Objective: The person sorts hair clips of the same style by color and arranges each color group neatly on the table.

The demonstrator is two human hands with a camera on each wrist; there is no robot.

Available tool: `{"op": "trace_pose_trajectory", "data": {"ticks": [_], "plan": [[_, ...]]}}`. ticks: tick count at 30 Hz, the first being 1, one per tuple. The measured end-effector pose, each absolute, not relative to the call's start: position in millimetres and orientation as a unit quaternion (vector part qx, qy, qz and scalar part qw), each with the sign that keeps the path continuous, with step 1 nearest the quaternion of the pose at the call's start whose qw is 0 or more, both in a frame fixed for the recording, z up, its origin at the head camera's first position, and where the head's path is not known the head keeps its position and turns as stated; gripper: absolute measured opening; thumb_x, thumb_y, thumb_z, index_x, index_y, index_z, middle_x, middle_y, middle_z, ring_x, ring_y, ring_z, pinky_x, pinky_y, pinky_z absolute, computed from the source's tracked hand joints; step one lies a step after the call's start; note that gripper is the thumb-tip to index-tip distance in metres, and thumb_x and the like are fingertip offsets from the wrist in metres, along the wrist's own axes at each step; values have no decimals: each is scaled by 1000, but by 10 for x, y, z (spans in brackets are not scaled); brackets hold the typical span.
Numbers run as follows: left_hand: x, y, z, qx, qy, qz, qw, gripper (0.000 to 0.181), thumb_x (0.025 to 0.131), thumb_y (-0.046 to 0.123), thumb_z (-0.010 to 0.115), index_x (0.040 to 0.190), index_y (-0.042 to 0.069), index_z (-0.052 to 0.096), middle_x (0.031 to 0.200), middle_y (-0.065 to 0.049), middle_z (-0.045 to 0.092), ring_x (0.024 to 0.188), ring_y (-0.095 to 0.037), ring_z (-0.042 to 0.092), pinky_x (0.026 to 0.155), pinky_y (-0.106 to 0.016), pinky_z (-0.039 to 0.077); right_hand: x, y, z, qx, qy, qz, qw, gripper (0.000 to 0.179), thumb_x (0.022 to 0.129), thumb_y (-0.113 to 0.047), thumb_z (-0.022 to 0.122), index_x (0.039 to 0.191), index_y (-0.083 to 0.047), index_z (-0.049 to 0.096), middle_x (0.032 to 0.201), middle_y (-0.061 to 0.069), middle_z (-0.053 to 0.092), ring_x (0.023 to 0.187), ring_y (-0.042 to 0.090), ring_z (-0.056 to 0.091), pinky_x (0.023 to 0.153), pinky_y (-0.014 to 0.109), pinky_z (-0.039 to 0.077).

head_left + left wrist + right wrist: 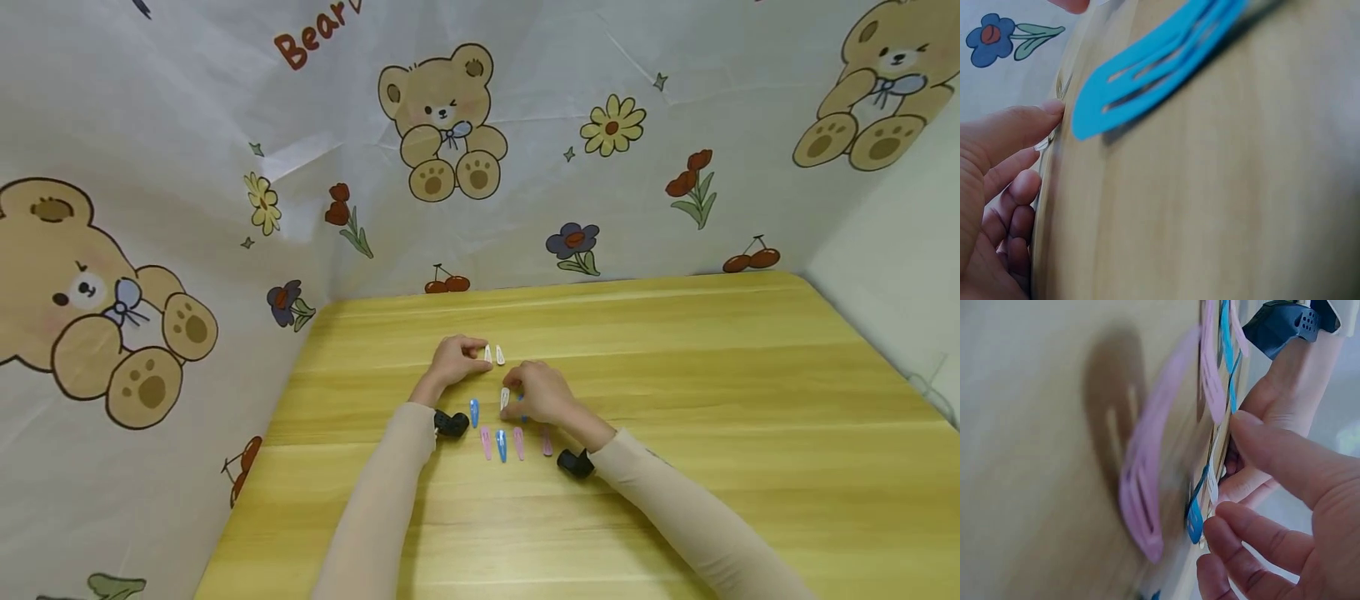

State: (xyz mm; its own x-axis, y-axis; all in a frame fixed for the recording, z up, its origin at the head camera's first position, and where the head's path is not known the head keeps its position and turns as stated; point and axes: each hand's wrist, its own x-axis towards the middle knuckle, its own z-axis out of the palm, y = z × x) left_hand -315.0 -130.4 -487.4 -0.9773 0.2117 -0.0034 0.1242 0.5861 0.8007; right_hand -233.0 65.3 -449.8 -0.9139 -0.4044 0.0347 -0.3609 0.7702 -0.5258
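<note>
My left hand (453,360) pinches a white hair clip (487,355) lengthwise between thumb and forefinger. Just right of it lies a second white hair clip (500,356). Closer to me, my right hand (542,393) has thumb and forefinger at the two ends of a third white hair clip (505,399). A blue hair clip (522,410) beneath the right hand is partly hidden. Another blue hair clip (474,413) lies by the left wrist, and it looms large in the left wrist view. The right wrist view shows a pink hair clip (1141,481) close up.
Nearer me on the wooden table (675,500) lie a pink clip (486,443), a blue clip (501,447) and further pink clips. Black wrist cameras (452,424) sit low beside the clips. A bear-print cloth (525,208) hangs behind the table and along its left.
</note>
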Motion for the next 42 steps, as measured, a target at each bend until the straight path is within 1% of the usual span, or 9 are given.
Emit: {"op": "trace_pose_trajectory", "data": {"ticks": [4, 8, 15, 20, 25, 31, 34, 38, 42], "plan": [[-3182, -1290, -4891, 100, 889, 445, 46, 45, 78, 20, 83, 120, 9, 71, 84, -1, 58, 80, -15, 48, 75, -27, 40, -2364, 660, -4545, -211, 945, -249, 29, 43, 67, -32, 90, 100, -10, 74, 96, 3, 68, 90, 22, 59, 77, 40, 47], [-3199, -1316, -4891, 93, 893, 439, 45, 46, 77, 21, 84, 120, 11, 71, 82, 1, 56, 83, -15, 47, 78, -28, 38, -2387, 631, -4558, -228, 945, -233, 22, 42, 67, -33, 89, 100, -11, 75, 93, 2, 68, 87, 22, 58, 72, 39, 45], [-3197, -1364, -4875, 98, 897, 428, 48, 46, 79, 22, 83, 121, 11, 70, 80, 2, 54, 87, -16, 46, 84, -31, 37, -2384, 584, -4552, -248, 944, -216, 14, 39, 69, -32, 88, 99, -11, 75, 92, 2, 68, 84, 22, 59, 69, 38, 44], [-3202, -1376, -4874, 96, 900, 423, 47, 46, 78, 23, 84, 121, 12, 70, 80, 3, 54, 86, -16, 46, 82, -30, 37, -2437, 613, -4449, -243, 940, -237, 25, 41, 71, -29, 86, 105, -8, 74, 96, 5, 72, 88, 24, 62, 74, 41, 48], [-3188, -1371, -4877, 90, 893, 438, 58, 46, 78, 22, 84, 120, 11, 71, 80, 2, 53, 83, -16, 46, 78, -29, 37, -2652, 724, -4278, -222, 938, -264, 34, 43, 78, -24, 81, 115, -5, 70, 101, 8, 72, 94, 27, 65, 82, 47, 48], [-3181, -1368, -4863, 97, 888, 446, 57, 46, 78, 21, 83, 121, 10, 71, 79, 3, 53, 81, -15, 46, 77, -28, 37, -2974, 818, -4185, -198, 935, -293, 40, 45, 81, -20, 79, 120, -2, 66, 103, 12, 70, 95, 29, 62, 85, 44, 48], [-3172, -1382, -4859, 91, 888, 447, 55, 46, 78, 21, 84, 120, 10, 71, 79, 2, 53, 81, -15, 46, 76, -28, 37, -3096, 812, -4201, -209, 929, -302, 50, 45, 81, -18, 78, 121, 1, 65, 103, 15, 70, 96, 30, 63, 86, 44, 49], [-3180, -1395, -4879, 87, 891, 443, 53, 46, 78, 21, 84, 120, 10, 71, 80, 1, 54, 80, -14, 47, 75, -27, 39, -3207, 774, -4263, -227, 921, -311, 64, 44, 82, -14, 77, 121, 4, 64, 102, 17, 69, 96, 30, 64, 86, 42, 50], [-3199, -1370, -4889, 101, 895, 431, 49, 47, 78, 22, 84, 121, 11, 71, 81, 2, 56, 78, -13, 48, 73, -25, 40, -3256, 762, -4339, -231, 918, -313, 74, 43, 81, -9, 77, 119, 7, 64, 100, 19, 69, 93, 29, 65, 85, 41, 51]]}}
